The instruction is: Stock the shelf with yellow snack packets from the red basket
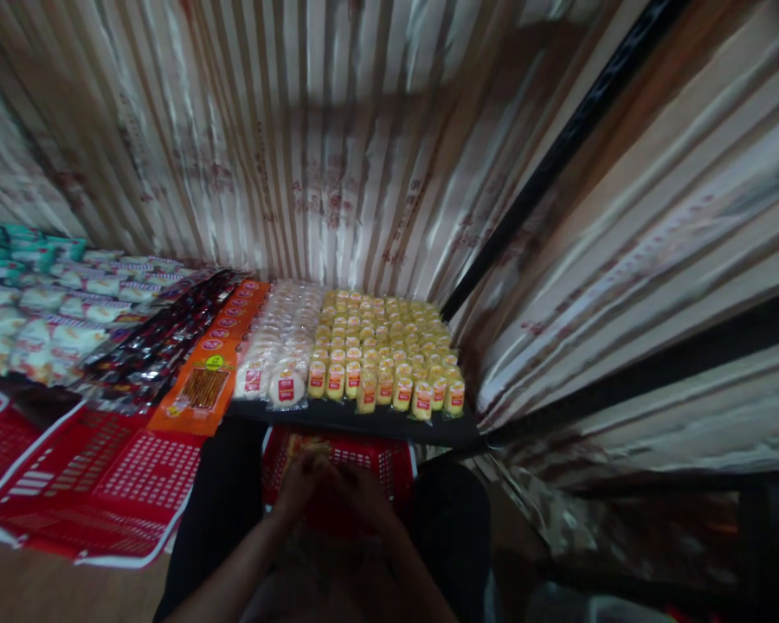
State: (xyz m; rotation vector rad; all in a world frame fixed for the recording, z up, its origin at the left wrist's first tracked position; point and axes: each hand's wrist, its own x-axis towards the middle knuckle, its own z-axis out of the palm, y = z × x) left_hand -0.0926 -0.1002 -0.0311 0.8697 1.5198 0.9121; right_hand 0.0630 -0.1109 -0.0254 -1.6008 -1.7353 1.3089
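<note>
Yellow snack packs (383, 350) fill shelf (363, 421) rows – stocking far along. Left hand (302, 484), right hand (363, 493) together over red basket (389, 463) – grip unclear, blurred.

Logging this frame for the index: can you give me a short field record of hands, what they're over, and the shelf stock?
left hand: close against the right hand, low in the frame, blurred; grip cannot be told
right hand: over the red plastic slotted basket
black shelf: rows of small yellow red-labelled packets, pale round packs, orange flat packets
backdrop: striped cream wrapping
</note>
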